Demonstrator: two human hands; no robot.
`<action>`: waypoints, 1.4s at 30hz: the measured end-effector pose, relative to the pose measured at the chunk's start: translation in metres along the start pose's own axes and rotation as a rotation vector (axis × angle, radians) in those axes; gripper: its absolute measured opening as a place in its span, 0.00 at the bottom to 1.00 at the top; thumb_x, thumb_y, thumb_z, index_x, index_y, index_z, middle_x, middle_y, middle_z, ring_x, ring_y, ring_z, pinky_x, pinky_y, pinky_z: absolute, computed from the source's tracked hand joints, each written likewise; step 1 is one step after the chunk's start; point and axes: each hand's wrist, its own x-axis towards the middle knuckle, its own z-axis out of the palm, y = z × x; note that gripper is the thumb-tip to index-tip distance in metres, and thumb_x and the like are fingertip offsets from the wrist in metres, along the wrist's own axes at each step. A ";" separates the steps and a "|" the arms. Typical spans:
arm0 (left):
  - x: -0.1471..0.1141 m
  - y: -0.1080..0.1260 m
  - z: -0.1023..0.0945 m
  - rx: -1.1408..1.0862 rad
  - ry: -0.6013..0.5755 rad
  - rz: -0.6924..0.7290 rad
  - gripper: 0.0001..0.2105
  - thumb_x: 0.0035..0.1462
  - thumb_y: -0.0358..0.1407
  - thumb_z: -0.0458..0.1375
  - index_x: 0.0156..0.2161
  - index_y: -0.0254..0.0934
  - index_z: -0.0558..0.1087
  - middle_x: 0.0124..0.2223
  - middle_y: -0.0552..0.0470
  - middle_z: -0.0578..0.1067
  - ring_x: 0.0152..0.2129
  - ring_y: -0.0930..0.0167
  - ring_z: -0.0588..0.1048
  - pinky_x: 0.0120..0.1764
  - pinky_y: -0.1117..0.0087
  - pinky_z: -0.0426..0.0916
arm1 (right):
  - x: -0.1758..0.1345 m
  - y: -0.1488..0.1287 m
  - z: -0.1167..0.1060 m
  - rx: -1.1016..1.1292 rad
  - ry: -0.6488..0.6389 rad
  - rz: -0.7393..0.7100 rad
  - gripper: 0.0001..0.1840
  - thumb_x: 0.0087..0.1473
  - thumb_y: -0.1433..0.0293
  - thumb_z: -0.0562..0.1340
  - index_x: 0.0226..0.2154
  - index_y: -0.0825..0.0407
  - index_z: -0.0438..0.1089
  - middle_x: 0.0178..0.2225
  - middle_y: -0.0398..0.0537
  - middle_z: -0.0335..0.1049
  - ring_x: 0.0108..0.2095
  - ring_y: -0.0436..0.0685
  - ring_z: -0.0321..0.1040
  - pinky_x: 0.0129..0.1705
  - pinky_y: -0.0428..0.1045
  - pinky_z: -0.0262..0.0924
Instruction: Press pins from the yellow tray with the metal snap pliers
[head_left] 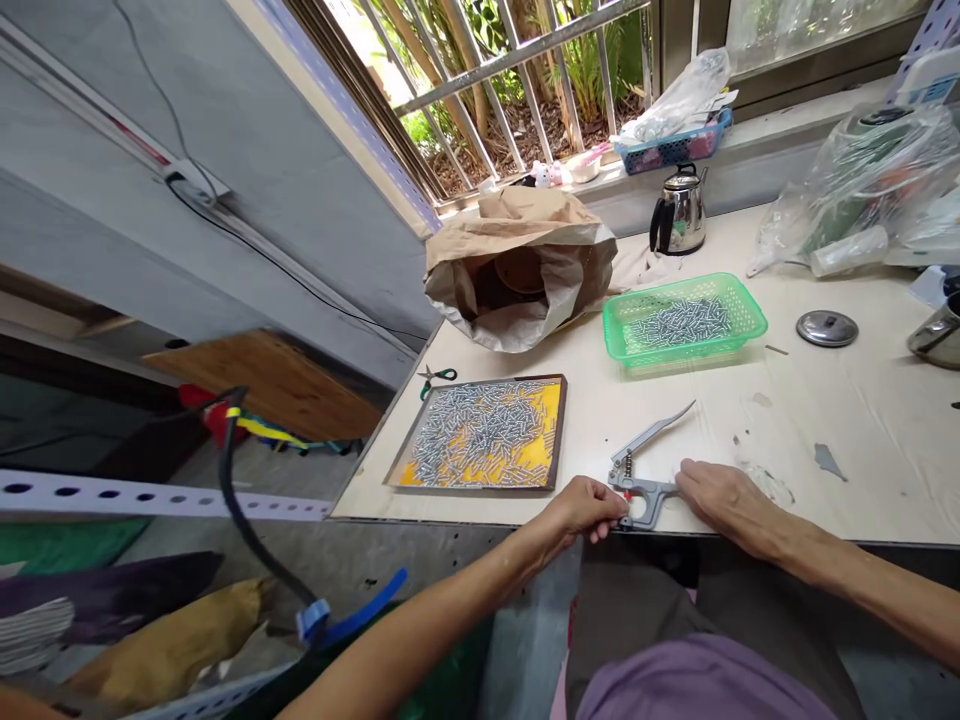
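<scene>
A grey metal hand-lever tool (651, 492) lies at the table's front edge, its long lever (654, 432) raised, with a spring and a small red part near its jaw. My left hand (591, 508) is closed in a pinch beside the red part; whatever sits between the fingertips is hidden. On the tool's right end, my right hand (724, 500) is closed and holds it against the table. Left of the tool, a shallow tray (561, 430) with a yellow bottom carries many small silver metal pins (480, 425).
A green plastic basket (686, 355) with more pins stands behind the tool. Near it are an open brown paper bag (517, 240), a steel kettle (681, 212) and a round metal lid (826, 328). Green-handled scissors (435, 378) lie behind the tray. Plastic-wrapped items (855, 200) fill the back right.
</scene>
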 end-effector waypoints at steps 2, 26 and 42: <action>0.000 0.001 0.001 0.041 0.013 -0.013 0.12 0.44 0.36 0.63 0.18 0.33 0.67 0.11 0.61 0.64 0.08 0.81 0.61 0.14 0.79 0.53 | 0.002 0.000 -0.003 0.011 -0.036 0.013 0.11 0.53 0.82 0.51 0.27 0.51 0.60 0.25 0.43 0.60 0.23 0.52 0.56 0.25 0.48 0.47; -0.002 0.002 0.011 0.000 0.110 -0.086 0.14 0.50 0.33 0.60 0.18 0.33 0.64 0.12 0.61 0.64 0.08 0.80 0.61 0.14 0.78 0.57 | 0.038 0.039 -0.020 0.057 -0.322 0.138 0.48 0.33 0.51 0.70 0.54 0.57 0.61 0.49 0.61 0.65 0.51 0.71 0.59 0.52 0.64 0.49; 0.024 0.006 0.038 1.043 0.428 0.952 0.27 0.52 0.41 0.62 0.55 0.36 0.61 0.55 0.41 0.67 0.50 0.59 0.67 0.48 0.57 0.66 | 0.026 0.028 -0.026 0.165 -0.310 0.207 0.29 0.41 0.60 0.70 0.43 0.57 0.66 0.42 0.56 0.66 0.41 0.62 0.62 0.42 0.54 0.60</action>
